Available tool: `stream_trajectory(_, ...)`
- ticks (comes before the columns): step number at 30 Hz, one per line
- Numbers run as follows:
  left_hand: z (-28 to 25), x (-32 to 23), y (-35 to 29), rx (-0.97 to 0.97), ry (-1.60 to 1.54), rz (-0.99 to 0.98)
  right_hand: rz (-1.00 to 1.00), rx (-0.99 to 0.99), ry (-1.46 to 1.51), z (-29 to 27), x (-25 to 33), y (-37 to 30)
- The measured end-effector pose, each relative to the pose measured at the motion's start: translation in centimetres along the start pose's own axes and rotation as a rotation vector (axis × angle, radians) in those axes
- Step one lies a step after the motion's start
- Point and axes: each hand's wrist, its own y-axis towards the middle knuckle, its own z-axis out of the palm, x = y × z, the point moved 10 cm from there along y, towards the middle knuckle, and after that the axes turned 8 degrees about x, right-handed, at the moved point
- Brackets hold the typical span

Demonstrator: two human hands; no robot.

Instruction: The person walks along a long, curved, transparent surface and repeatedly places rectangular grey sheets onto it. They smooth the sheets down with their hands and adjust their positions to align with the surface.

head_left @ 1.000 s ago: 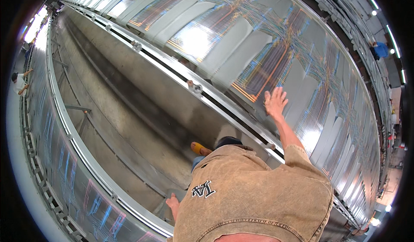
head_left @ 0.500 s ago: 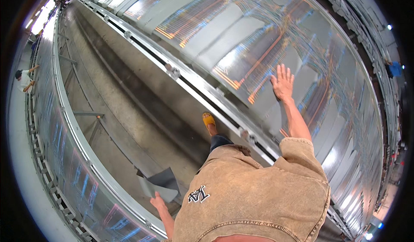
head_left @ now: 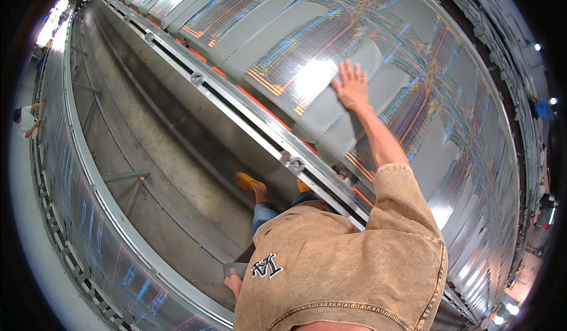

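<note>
My right hand [head_left: 352,89] is stretched over the long table to my right, its fingers apart and nothing in it. It lies on or just above a shiny grey sheet [head_left: 336,105] patterned with fine blue and orange lines; contact is hard to tell. Plain grey shapes break up the lines around it. Low by my waist, my left hand [head_left: 234,282] grips a thin, dark grey flexible piece [head_left: 235,269]. My shirt hides much of that piece and part of the hand.
A metal rail [head_left: 248,121] with knobs edges the right table. On my left runs a second long table [head_left: 118,213] with blue and pink line patterns. Between them is a concrete aisle [head_left: 177,165] with angled metal supports [head_left: 127,176]. A co-worker [head_left: 26,121] stands far left.
I have stepped along the aisle, and both my feet now show. My right hand has shifted up and left in view. The grey piece in my left hand is now mostly behind my shirt.
</note>
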Motion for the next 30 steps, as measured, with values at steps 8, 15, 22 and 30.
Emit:
stream_trajectory(8, -3.0, -1.0, 20.8, -0.123, -0.053, 0.174, 0.323, -0.059, 0.176, 1.1, 2.5, -1.2)
stream_trajectory(15, -15.3, -22.8, 22.7, 0.032, -0.385, 0.123, 0.403, -0.029, 0.163, 1.5, 13.4, -5.9)
stream_trajectory(22, -20.2, -34.8, 33.3, 0.062, -0.446, 0.307, 0.098, -0.083, 0.293, -4.0, 26.7, 14.0)
stream_trajectory(30, -24.4, -40.4, 34.8, -0.076, -0.59, 0.367, 0.35, -0.024, 0.114, -2.8, 22.1, 30.5)
